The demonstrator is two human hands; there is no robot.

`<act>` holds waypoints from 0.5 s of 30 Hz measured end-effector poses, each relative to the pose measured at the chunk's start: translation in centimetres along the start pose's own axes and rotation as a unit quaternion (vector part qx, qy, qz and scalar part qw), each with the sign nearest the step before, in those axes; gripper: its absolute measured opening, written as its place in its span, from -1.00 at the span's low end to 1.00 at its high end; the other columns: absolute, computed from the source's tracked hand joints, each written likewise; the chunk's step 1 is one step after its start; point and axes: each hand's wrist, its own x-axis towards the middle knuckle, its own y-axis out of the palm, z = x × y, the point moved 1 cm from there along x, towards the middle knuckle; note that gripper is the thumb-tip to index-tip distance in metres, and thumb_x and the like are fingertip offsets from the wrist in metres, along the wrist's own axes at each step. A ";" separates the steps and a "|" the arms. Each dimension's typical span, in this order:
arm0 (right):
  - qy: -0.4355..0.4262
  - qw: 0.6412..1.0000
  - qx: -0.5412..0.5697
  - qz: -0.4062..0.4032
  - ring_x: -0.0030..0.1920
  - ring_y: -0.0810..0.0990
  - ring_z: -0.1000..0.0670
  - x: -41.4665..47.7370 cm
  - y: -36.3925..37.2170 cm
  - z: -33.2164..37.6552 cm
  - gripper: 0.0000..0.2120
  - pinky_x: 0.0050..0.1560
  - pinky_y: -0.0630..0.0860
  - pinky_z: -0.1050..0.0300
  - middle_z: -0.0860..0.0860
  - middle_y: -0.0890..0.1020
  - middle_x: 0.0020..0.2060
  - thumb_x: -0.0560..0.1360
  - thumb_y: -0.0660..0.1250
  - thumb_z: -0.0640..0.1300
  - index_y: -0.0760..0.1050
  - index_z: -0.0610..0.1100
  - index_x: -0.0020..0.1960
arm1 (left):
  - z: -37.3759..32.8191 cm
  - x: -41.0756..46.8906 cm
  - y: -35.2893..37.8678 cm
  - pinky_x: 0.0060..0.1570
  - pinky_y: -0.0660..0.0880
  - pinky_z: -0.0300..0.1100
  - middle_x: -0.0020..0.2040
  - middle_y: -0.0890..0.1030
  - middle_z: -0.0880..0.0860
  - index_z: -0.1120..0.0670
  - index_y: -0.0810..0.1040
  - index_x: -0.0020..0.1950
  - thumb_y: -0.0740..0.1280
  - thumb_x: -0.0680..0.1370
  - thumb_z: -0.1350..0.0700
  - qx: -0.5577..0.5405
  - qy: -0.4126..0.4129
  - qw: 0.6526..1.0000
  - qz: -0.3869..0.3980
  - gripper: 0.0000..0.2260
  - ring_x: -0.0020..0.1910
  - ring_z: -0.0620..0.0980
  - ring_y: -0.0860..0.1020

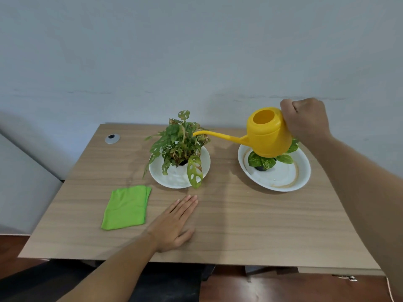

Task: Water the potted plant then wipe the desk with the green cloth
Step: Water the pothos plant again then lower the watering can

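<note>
The right hand [305, 118] is closed in a fist around the handle of a yellow can [269, 136], holding it in the air above the right side of the counter [239, 225]. The can tips toward the left, and its long thin spout [218, 135] reaches across to the plant [180, 144], with the tip among the upper leaves. No water can be made out at the tip.

The plant has holed green leaves with some reddish-brown ones, and stands in a small dark pot on a white dish [174, 177] near the middle of the counter. One large leaf hangs over the dish's near rim.

Under the can sits a second plant [263, 161], low and yellow-green, in its own white dish [283, 175] with a brownish ring on the inside. The can hides part of it.

The left hand [176, 221] lies flat and open on the counter, palm down, fingers together and pointing toward the first dish, holding nothing. Just beside it on the left lies the folded green cloth [126, 207], flat on the wood, apart from the hand and from the dish behind it.

A round metal grommet [112, 138] is set into the far left corner of the counter.
</note>
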 end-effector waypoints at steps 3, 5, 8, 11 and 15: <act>0.019 1.000 0.006 -0.016 -0.37 0.20 -0.15 0.8 -1.0 -0.9 -0.51 -0.28 0.25 -0.02 -0.16 0.21 -0.49 0.60 0.23 -0.06 0.15 -0.18 -0.42 | -0.1 -0.1 0.0 0.81 -0.11 0.05 0.85 -0.32 -0.07 0.03 -0.31 0.83 0.00 0.81 -0.30 -0.002 -0.004 1.000 -0.001 -0.23 0.82 -0.08 -0.32; 0.029 0.999 0.002 -0.026 -0.38 0.20 -0.15 1.5 -1.5 -1.4 -0.50 -0.30 0.22 0.02 -0.15 0.21 -0.49 0.59 0.22 -0.03 0.15 -0.18 -0.43 | -0.1 0.0 0.0 0.81 -0.11 0.05 0.85 -0.31 -0.07 0.02 -0.30 0.84 0.01 0.81 -0.31 -0.004 -0.006 1.000 -0.001 -0.23 0.82 -0.09 -0.32; 0.033 0.999 -0.004 -0.039 -0.42 0.19 -0.15 2.6 -1.5 -1.6 -0.49 -0.32 0.22 0.01 -0.15 0.23 -0.51 0.59 0.20 0.00 0.17 -0.19 -0.44 | 0.0 0.1 0.1 0.81 -0.09 0.05 0.85 -0.28 -0.08 0.02 -0.27 0.84 0.03 0.80 -0.31 -0.014 -0.013 1.000 -0.006 -0.22 0.83 -0.09 -0.30; 0.048 0.998 -0.005 -0.050 -0.41 0.25 -0.16 3.6 -0.8 -1.2 -0.48 -0.31 0.25 0.01 -0.14 0.28 -0.51 0.60 0.18 0.04 0.23 -0.21 -0.44 | 0.0 0.2 -0.1 0.81 -0.09 0.05 0.85 -0.28 -0.10 0.00 -0.27 0.84 0.04 0.79 -0.32 -0.021 -0.019 1.000 -0.005 -0.21 0.83 -0.11 -0.29; 0.061 0.997 0.022 -0.051 -0.33 0.31 -0.19 4.3 0.8 0.1 -0.49 -0.22 0.30 -0.02 -0.12 0.28 -0.49 0.61 0.19 0.04 0.23 -0.17 -0.45 | 0.0 0.3 -0.1 0.82 -0.09 0.04 0.86 -0.26 -0.12 -0.01 -0.25 0.85 0.06 0.79 -0.32 -0.035 -0.019 0.999 -0.011 -0.21 0.83 -0.13 -0.28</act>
